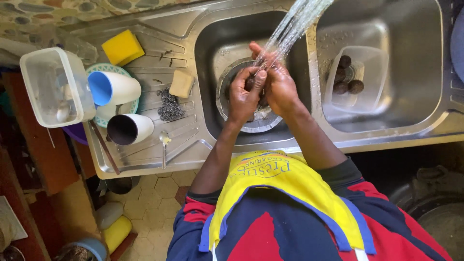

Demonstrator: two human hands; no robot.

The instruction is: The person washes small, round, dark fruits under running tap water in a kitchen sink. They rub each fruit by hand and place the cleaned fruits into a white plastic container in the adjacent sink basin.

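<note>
Where the draining board [145, 154] begins at the far left, a clear plastic box [55, 87] tipped on its side, just beside a blue-lined cup [113, 88] and a dark-lined cup [129, 129], both lying down. Further along, a yellow sponge [122, 47], a wad of steel wool [169, 105], a beige soap bar [181, 83], a spoon [164, 145] near the front edge.

On to the left basin [212, 43]: left hand [244, 94] curled narrow around a small dark round lump [250, 83], fingertips pressed on top. Right hand [279, 87] laid flat against it from the other side, fingers stretched up into the water stream [295, 24]; hard to tell whether actually gripping or merely rubbing. All of it held over a round metal bowl [256, 124] sitting at the drain.

Then the right basin [415, 58]: a clear tub [374, 67], more dark round pieces [349, 77] inside, well apart from the hands.

Risks, as a judgement: wet and slick, so liable to squirt out of that pinch and drop into the bowl or skid round the basin. Strong flow striking the knuckles, so likely to spray over the rim onto the apron [290, 193] and the floor [159, 193].
</note>
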